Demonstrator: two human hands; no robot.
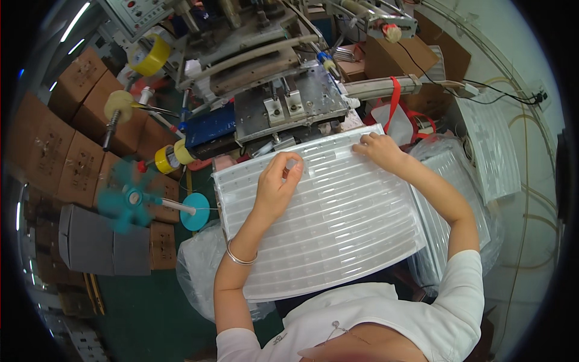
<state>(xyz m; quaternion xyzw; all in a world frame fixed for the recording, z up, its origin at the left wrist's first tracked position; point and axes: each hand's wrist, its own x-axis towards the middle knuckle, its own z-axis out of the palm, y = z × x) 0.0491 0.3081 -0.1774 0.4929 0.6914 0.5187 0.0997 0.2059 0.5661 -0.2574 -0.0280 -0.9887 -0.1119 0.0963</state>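
A large translucent plastic tray (325,241) with rows of ribbed compartments lies in front of me. My left hand (278,184), a silver bangle on its wrist, is above the tray's far left part. Its fingers are curled, thumb and forefinger pinched toward each other; anything between them is too small to make out. Toward the tray's far right corner, my right hand (381,152) has its bent fingertips drawn together at the far rows. What they grip, if anything, is hidden. Small clear pieces seem to sit in the rows, but their kind is unclear.
Just beyond the tray stands a machine with a metal plate (289,102) and clamp blocks (283,105). A teal fan (129,196) and cardboard boxes (78,160) are at left. More wrapped trays (449,193) lie at right, near a red strap (395,99) and black cables (500,93).
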